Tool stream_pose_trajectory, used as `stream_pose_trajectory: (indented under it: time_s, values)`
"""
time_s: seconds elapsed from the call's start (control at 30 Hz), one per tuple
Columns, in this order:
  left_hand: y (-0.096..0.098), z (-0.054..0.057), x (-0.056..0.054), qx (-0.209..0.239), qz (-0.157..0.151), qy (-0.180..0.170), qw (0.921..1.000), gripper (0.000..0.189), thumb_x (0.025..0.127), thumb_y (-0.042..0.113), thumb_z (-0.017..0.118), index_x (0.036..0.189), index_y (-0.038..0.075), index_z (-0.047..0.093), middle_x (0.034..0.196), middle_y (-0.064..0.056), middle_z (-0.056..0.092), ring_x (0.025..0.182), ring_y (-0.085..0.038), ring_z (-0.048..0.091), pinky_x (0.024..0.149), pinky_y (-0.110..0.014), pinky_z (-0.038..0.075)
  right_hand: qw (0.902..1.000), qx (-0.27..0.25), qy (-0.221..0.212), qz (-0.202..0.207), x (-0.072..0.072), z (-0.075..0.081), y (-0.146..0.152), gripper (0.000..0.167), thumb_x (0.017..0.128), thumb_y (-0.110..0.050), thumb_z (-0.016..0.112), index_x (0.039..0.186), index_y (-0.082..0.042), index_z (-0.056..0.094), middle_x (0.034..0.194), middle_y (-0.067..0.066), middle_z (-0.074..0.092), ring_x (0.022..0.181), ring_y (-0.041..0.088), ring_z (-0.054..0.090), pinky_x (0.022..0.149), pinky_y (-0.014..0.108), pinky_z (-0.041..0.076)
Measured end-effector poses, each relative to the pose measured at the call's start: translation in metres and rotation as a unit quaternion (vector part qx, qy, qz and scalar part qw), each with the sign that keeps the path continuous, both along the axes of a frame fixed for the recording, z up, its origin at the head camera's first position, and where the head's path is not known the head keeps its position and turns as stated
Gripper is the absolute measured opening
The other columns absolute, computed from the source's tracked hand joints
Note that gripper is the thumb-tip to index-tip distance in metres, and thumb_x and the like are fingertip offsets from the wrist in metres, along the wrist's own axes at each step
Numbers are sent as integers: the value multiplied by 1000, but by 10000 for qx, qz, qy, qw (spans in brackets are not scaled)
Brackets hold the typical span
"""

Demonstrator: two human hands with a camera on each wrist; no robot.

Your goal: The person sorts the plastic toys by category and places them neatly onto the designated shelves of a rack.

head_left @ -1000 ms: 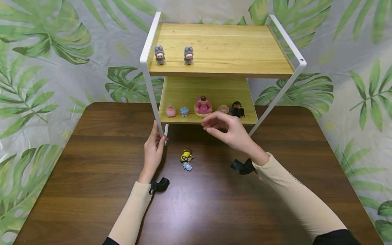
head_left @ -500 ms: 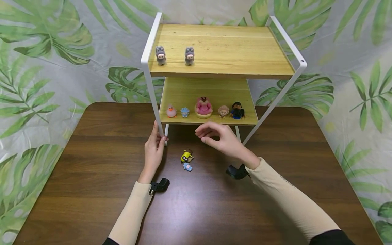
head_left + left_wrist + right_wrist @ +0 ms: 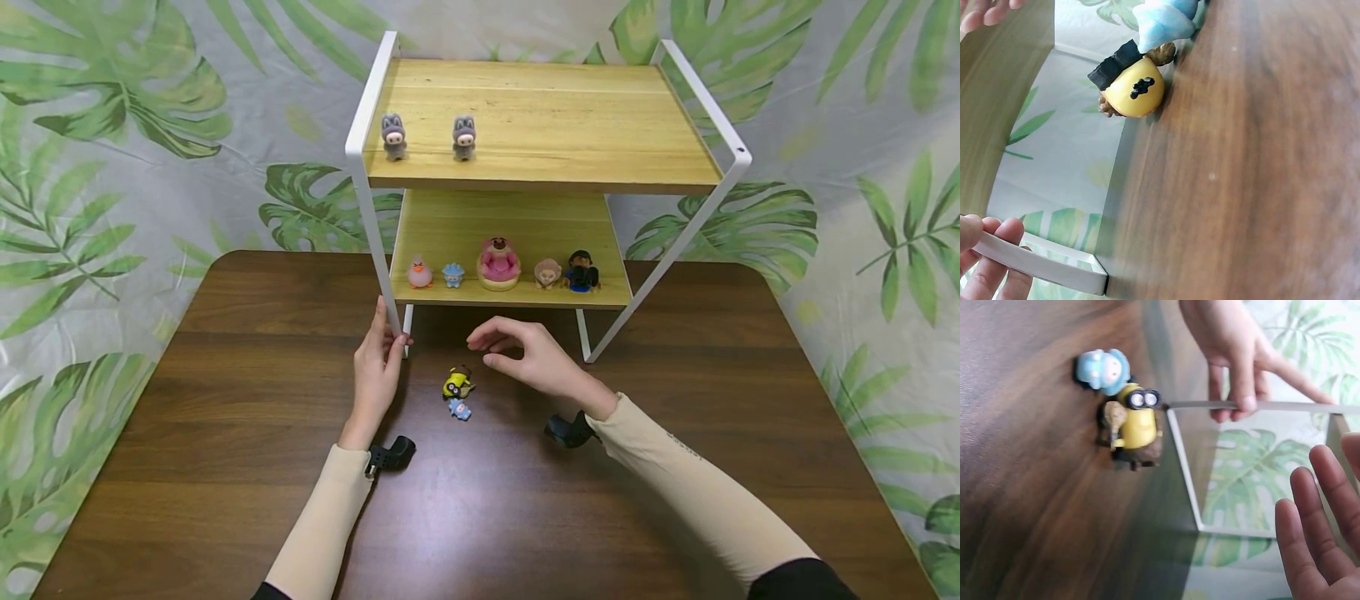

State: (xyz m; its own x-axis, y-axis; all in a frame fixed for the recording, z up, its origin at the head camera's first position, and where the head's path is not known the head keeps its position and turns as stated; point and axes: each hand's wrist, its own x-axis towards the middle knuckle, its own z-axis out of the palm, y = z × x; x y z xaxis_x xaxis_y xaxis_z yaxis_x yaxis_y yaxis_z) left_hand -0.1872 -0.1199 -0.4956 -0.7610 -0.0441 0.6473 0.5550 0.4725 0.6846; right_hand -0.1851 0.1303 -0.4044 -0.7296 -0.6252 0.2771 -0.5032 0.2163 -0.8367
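My left hand [image 3: 375, 367] grips the front left white leg [image 3: 1041, 262] of a two-tier shelf [image 3: 540, 185], its thumb and fingers on either side of the metal. Just below the lower board, my right hand [image 3: 536, 358] hovers over the table with bent, parted fingers and nothing between them. To its left, a yellow Minion figurine [image 3: 1138, 428] with goggles lies on the table. Touching or almost touching it is a small light-blue figurine [image 3: 460, 409], also lying down.
Two grey bunny-eared figurines [image 3: 464, 138] stand on the top board's left. Along the lower board are a pink duck [image 3: 419, 273], a blue figurine [image 3: 452, 275], a pink bear [image 3: 498, 263], a lion-like figurine [image 3: 547, 272] and a dark-haired figurine [image 3: 581, 272]. Everything rests on a brown table [image 3: 247, 467].
My right hand has drawn back from the lower board, moving down and left toward the Minion figurine. The lion-like and dark-haired figurines are now uncovered. My left hand stays on the leg.
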Motion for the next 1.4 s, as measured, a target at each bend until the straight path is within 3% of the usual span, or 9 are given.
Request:
stream_pose_trajectory:
  time_s: [0.37, 0.43, 0.6, 0.7, 1.4]
  values:
    - [-1, 1, 0, 57, -29, -170, 9998, 81, 93, -3, 57, 152, 39, 19, 84, -19, 59, 75, -31, 65, 65, -43, 52, 9999, 99, -82, 107, -5, -24, -8, 24, 87, 4, 64, 110, -1, 64, 108, 8, 66, 99, 31, 62, 88, 36, 49]
    - [0, 1, 0, 69, -25, -179, 9998, 81, 94, -3, 57, 152, 39, 20, 84, -19, 59, 75, -31, 64, 65, -44, 52, 9997, 109, -170, 132, -1, -17, -11, 23, 86, 7, 63, 109, 2, 64, 107, 13, 65, 100, 35, 61, 89, 42, 49]
    - [-1, 1, 0, 65, -28, -177, 9998, 82, 93, -3, 57, 152, 41, 19, 84, -19, 59, 75, -31, 64, 64, -44, 52, 9990, 117, -396, 175, -1, -23, -13, 26, 85, 13, 61, 110, 6, 62, 109, 21, 64, 102, 40, 59, 90, 50, 47]
    - [-1, 0, 0, 38, -27, -167, 9998, 83, 93, -3, 57, 152, 41, 19, 84, -19, 58, 75, -31, 64, 64, -44, 52, 9987, 122, -441, 220, -7, -37, -14, 29, 85, 12, 61, 113, 2, 63, 112, 17, 64, 104, 36, 59, 92, 47, 47]
    - [-1, -1, -1, 8, -23, -67, 10000, 82, 93, -3, 58, 153, 38, 20, 83, -18, 59, 74, -30, 64, 63, -41, 52, 9934, 1036, -494, 86, -8, -59, -29, 29, 87, 2, 64, 114, -5, 65, 112, 5, 66, 111, 18, 54, 99, 40, 40]
